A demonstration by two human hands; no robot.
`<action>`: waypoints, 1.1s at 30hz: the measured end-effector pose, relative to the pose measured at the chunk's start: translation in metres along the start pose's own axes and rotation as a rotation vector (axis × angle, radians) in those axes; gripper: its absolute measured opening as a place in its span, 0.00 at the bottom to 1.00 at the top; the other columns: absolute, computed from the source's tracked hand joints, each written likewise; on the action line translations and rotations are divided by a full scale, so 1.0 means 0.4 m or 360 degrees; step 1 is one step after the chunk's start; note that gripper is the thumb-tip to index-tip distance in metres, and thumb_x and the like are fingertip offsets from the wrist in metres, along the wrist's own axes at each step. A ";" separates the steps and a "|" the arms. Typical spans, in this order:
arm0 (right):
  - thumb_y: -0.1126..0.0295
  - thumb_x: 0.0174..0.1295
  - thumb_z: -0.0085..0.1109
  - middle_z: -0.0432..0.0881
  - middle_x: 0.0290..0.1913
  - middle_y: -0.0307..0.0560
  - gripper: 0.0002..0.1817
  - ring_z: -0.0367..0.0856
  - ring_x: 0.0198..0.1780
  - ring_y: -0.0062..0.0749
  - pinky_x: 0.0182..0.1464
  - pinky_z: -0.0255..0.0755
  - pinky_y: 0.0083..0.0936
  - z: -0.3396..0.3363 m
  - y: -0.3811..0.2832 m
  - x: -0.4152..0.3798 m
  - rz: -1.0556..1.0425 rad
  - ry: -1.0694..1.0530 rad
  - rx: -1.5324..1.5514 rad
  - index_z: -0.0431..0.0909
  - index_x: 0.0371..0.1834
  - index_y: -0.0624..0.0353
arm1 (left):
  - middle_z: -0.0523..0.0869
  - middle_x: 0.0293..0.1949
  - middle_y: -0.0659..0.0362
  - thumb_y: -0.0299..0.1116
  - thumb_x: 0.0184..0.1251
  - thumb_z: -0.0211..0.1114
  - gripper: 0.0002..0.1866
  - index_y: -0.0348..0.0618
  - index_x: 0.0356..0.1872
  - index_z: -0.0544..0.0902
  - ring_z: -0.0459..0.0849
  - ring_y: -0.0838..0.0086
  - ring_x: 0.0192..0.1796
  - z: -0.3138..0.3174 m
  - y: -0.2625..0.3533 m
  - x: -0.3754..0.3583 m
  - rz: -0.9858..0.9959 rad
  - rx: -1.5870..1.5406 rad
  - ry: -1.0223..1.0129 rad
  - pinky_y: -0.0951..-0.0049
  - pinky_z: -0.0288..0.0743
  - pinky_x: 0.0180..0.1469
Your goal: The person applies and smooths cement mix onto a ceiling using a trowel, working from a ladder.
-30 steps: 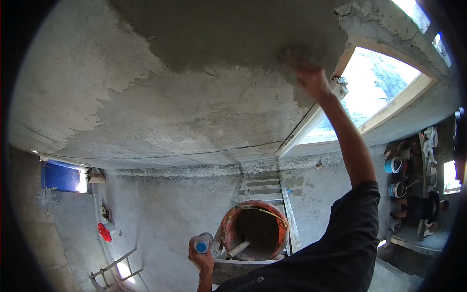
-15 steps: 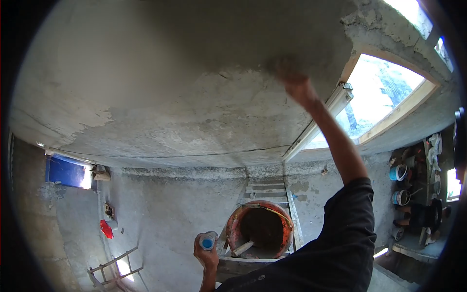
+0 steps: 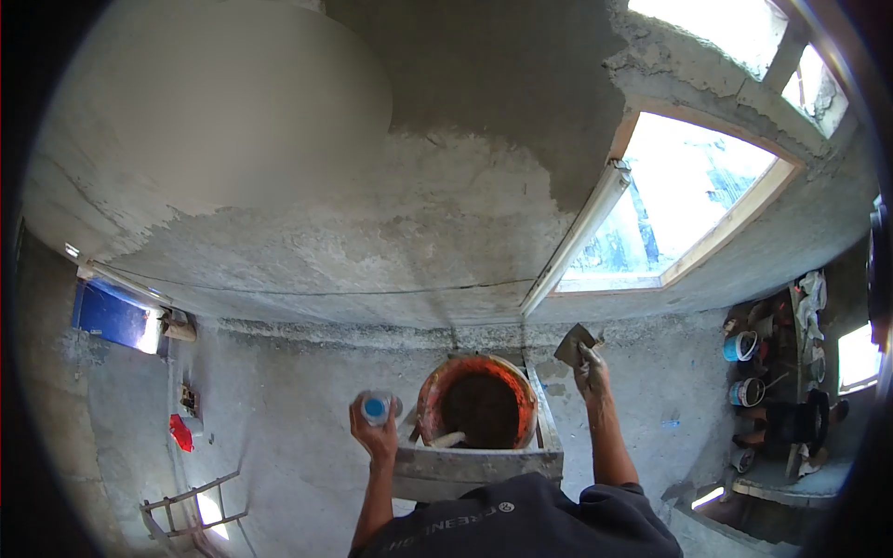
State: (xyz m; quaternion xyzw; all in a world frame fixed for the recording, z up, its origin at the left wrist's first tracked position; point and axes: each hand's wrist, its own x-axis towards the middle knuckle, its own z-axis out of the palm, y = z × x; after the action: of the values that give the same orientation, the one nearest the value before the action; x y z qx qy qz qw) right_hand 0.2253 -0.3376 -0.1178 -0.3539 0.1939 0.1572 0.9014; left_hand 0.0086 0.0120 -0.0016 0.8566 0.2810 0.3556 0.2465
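My left hand is wrapped round a clear plastic bottle with a blue cap, left of the bucket. Out to the right, my right hand grips a flat scraper, its grey blade pointing up and left. Between the hands stands an orange-red bucket with dark, wet-looking mix inside. A pale stick or handle leans at its near rim. Above, dark fresh plaster covers part of the grey wall.
The bucket sits on a wooden plank at the top of a ladder. At right is a window frame. Far right, a person in dark clothes is near several pails. A wooden ladder stands lower left.
My right hand has come down from the wall to the right of the bucket, and the scraper now shows in it. My left hand still holds the bottle. The view has shifted.
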 end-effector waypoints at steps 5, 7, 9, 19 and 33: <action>0.65 0.69 0.53 0.77 0.52 0.48 0.17 0.76 0.52 0.31 0.54 0.74 0.29 0.058 0.034 -0.122 0.0481 -0.0183 0.0272 0.71 0.56 0.62 | 0.80 0.37 0.50 0.29 0.46 0.75 0.19 0.38 0.39 0.78 0.77 0.53 0.40 0.008 0.108 0.134 0.0493 -0.0204 0.0021 0.59 0.72 0.44; 0.65 0.68 0.53 0.77 0.50 0.48 0.18 0.78 0.49 0.35 0.53 0.76 0.33 0.184 0.017 -0.159 0.0467 -0.0264 0.0116 0.70 0.57 0.63 | 0.80 0.38 0.50 0.26 0.44 0.74 0.21 0.38 0.42 0.77 0.76 0.52 0.40 0.017 0.148 0.180 0.0708 -0.0271 -0.0029 0.58 0.71 0.45; 0.65 0.68 0.53 0.77 0.50 0.49 0.18 0.79 0.49 0.35 0.51 0.77 0.34 0.282 0.028 -0.169 0.0449 -0.0347 0.0032 0.70 0.57 0.64 | 0.78 0.41 0.50 0.27 0.44 0.73 0.24 0.38 0.46 0.75 0.78 0.53 0.41 0.022 0.203 0.241 0.0890 -0.0178 -0.0363 0.56 0.73 0.42; 0.69 0.68 0.53 0.79 0.43 0.47 0.16 0.82 0.38 0.29 0.40 0.84 0.31 0.436 0.092 -0.062 0.0553 -0.0456 -0.0227 0.71 0.55 0.65 | 0.74 0.45 0.49 0.25 0.49 0.66 0.21 0.42 0.48 0.74 0.85 0.61 0.27 0.168 0.280 0.314 0.1275 0.0655 -0.0892 0.66 0.81 0.29; 0.72 0.63 0.54 0.80 0.38 0.47 0.11 0.82 0.34 0.29 0.35 0.81 0.27 0.493 0.061 -0.011 0.0440 -0.0239 -0.0374 0.76 0.46 0.66 | 0.74 0.40 0.56 0.27 0.52 0.64 0.13 0.47 0.40 0.75 0.83 0.69 0.24 0.280 0.353 0.375 0.1741 0.1044 -0.0790 0.71 0.80 0.29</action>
State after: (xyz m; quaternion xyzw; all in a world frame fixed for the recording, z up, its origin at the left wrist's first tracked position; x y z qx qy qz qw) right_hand 0.2582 -0.1833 0.0028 -0.4140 0.1533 0.3269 0.8356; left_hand 0.2239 -0.0159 0.0868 0.9619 -0.1638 0.1187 -0.1839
